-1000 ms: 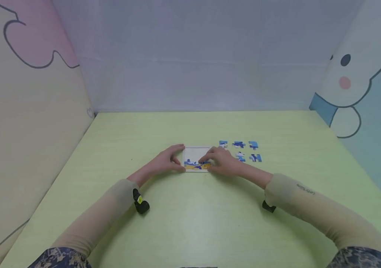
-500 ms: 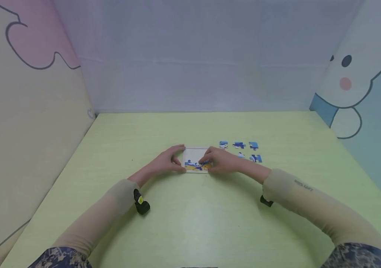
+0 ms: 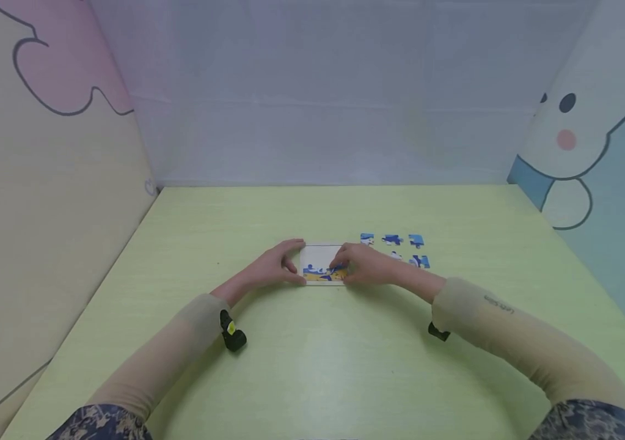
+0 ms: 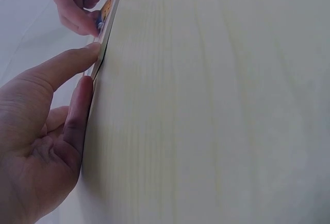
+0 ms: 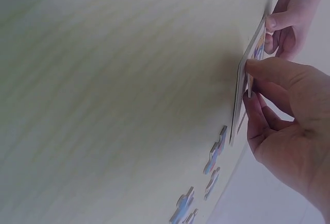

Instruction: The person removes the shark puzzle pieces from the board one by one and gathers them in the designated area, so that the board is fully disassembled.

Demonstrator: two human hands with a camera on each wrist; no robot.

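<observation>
A small white puzzle tray [image 3: 319,254] lies flat on the table, its lower rows filled with blue, white and orange pieces. My left hand [image 3: 269,265] holds the tray's left side, thumb at the near corner and fingers at the far one. Over the tray's right side, my right hand [image 3: 368,264] pinches a puzzle piece [image 5: 251,84] between thumb and fingers. That piece stands tilted against the filled row in the right wrist view, its thumb side at the tray's near edge. In the head view the right fingers hide most of it.
Several loose blue and white puzzle pieces [image 3: 392,239] lie in rows to the right of the tray, one partly behind the right hand. The pale green table [image 3: 312,354] stretches to a back wall [image 3: 312,122] and printed side panels.
Both hands stay at the tray almost unmoved. The right wrist and forearm have shifted slightly left, covering more of a loose piece.
</observation>
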